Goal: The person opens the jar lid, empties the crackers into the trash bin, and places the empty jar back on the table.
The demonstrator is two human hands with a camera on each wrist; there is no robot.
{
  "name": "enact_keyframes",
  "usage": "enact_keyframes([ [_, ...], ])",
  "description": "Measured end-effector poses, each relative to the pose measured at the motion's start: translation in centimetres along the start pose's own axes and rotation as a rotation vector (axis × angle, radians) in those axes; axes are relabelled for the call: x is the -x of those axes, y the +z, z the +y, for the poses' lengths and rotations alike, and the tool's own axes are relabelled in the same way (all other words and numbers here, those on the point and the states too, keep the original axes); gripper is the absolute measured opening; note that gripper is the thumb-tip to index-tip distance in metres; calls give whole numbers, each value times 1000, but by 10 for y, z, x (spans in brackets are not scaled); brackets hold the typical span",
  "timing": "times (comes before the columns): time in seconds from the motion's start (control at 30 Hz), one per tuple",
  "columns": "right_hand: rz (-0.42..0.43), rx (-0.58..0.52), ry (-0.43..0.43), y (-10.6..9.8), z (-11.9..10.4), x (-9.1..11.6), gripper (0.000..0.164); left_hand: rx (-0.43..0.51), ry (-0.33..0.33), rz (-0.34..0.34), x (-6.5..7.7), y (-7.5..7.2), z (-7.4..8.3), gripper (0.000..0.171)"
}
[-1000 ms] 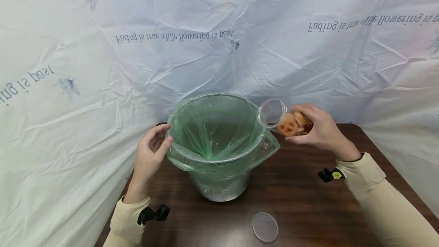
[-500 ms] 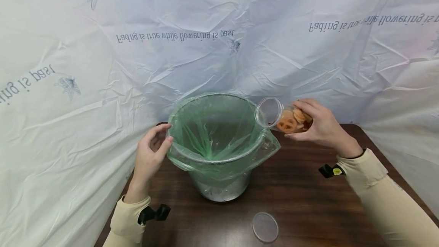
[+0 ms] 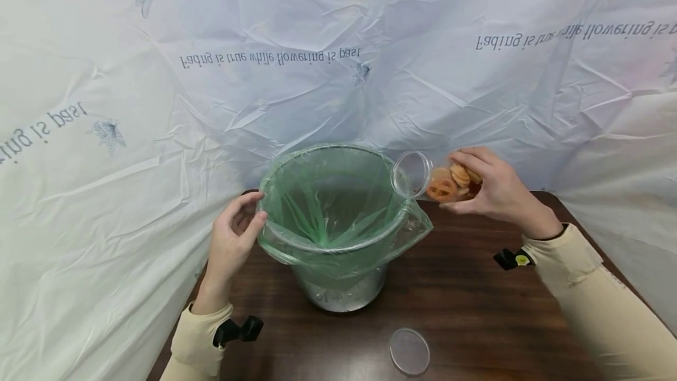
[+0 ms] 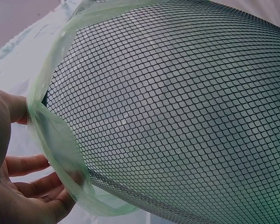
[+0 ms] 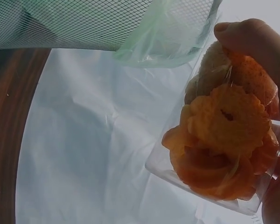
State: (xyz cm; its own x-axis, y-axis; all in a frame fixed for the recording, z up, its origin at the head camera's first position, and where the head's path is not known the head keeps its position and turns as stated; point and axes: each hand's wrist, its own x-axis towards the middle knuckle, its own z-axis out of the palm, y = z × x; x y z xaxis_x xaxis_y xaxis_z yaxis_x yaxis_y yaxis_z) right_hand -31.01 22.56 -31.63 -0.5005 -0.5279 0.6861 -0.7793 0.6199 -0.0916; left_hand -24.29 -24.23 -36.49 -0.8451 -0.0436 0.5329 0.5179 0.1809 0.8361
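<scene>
A pale plastic sheet (image 3: pixel 317 10) with printed lettering rises beyond both hands and to either side of them; below the hands lies a dark wood table (image 3: pixel 455 298); on it a mesh bin (image 3: pixel 344 298) stands upright between the two hands, dressed in a green liner (image 3: pixel 349 260) folded outward over the rim, with a loose flap just below and left of the right hand. The left hand (image 3: pixel 233 240) pinches the liner at the rim, thumb and curled fingertips against the film; the right hand (image 3: pixel 494 193) grips a clear jar (image 3: pixel 429 168) round its base end; the jar is tipped nearly onto its side, its uncovered mouth facing the left hand and overlapping the rim in the head view, though its height above the rim cannot be told. A round lid (image 3: pixel 409 351) lies flat, nearer the person than either hand; smallest are the biscuits (image 3: pixel 443 189), gathered at the jar's base end, within the right hand's grip.

For a clean tip, the right hand would do best to bring the mouth fully inside the rim, clear of the flap, before raising the base; a slow tilt suits loose pieces that may bunch at the neck; the left hand's pinch should steady the liner without pulling the bin over.
</scene>
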Motion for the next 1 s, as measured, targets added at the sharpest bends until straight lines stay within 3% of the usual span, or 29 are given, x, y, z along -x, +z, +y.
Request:
enact_keyframes([
  [0.7, 13, 59, -111, -7, -5, -19, 87, 4, 9, 0, 0, 1, 0, 36],
  [1.0, 25, 55, -158, -7, -7, -26, 80, -11, -1, -3, 0, 0, 1, 36],
])
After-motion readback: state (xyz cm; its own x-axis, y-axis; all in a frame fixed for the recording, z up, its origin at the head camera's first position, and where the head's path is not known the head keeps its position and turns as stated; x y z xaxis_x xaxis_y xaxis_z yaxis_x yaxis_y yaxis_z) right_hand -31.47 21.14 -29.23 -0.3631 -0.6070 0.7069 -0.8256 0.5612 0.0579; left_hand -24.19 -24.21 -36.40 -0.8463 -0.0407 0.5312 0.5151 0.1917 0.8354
